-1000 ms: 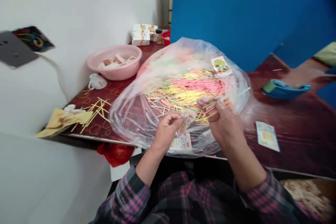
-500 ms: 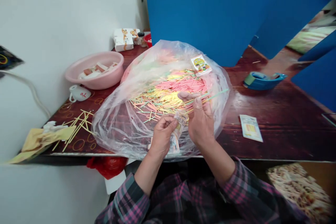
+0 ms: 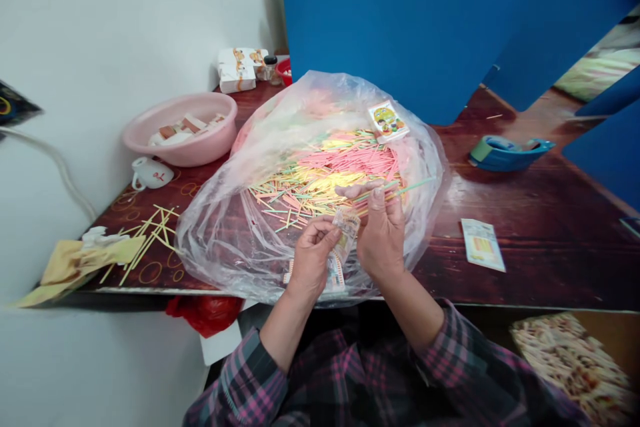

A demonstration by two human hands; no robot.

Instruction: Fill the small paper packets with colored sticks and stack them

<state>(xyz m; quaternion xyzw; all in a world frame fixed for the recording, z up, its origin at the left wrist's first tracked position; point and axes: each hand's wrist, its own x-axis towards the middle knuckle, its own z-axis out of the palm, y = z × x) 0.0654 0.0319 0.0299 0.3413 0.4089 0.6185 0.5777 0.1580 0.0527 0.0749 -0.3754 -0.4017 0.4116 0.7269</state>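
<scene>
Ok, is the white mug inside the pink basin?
No, the white mug sits outside the pink plastic basin, beside it on the table.

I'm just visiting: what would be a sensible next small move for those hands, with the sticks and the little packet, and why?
I'd guess the right hand should ease its coloured sticks toward the small printed packet pinched in the left hand. The hands are already close together, and the packet sits right beside the sticks, above the heap in the plastic bag.
</scene>
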